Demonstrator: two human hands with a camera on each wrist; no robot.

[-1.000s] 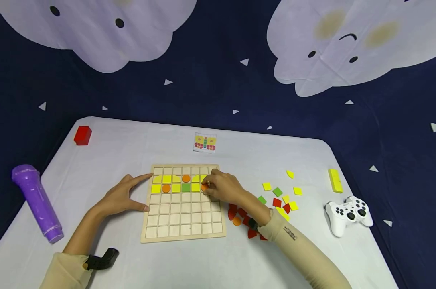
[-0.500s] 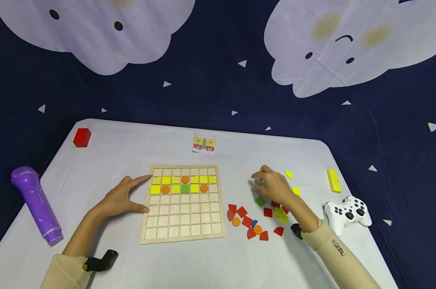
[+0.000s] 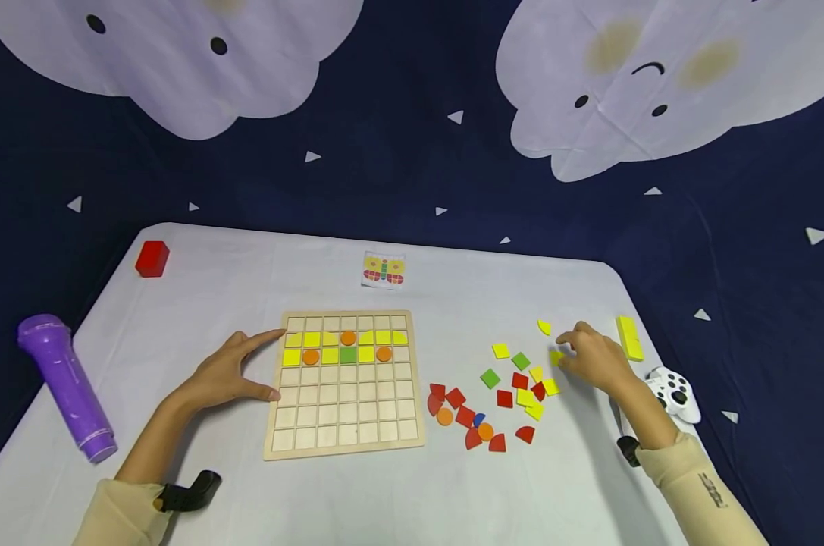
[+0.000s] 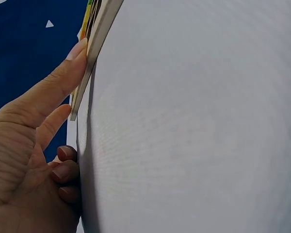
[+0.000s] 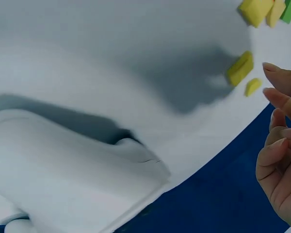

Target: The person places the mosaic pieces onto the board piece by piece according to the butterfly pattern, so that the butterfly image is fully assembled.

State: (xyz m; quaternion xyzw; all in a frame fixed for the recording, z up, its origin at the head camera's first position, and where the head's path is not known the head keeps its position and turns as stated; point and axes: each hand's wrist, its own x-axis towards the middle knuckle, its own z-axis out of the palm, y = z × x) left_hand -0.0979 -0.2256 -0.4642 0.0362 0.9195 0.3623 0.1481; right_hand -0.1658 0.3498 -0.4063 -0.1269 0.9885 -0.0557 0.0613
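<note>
My left hand [image 3: 222, 377] rests at the wooden grid board [image 3: 344, 447], its thumb and index finger spread against the left edge. Those two digits touch the board's side in the left wrist view, the other fingers bent. Yellow, orange and green tiles fill most of two rows near the far end. On the right, my right hand [image 3: 594, 359] hovers by a yellow square tile [image 3: 556, 357]. The right wrist view shows its thumb and index finger apart, with nothing between them, just off that yellow tile [image 5: 240, 69]. A yellow quarter-round tile [image 3: 544, 327] lies nearby.
Loose red, yellow, green, orange and blue tiles [image 3: 465, 416] lie right of the board. A butterfly pattern card [image 3: 383, 271] lies behind it. Around the edges are a white game controller [image 3: 675, 394], yellow block [image 3: 630, 338], red block [image 3: 152, 258] and purple microphone-shaped object [image 3: 67, 388].
My right hand has left an orange round tile in the board's second tiled row and moved right, across the loose tiles, to the yellow square. The left hand stays at the board's edge.
</note>
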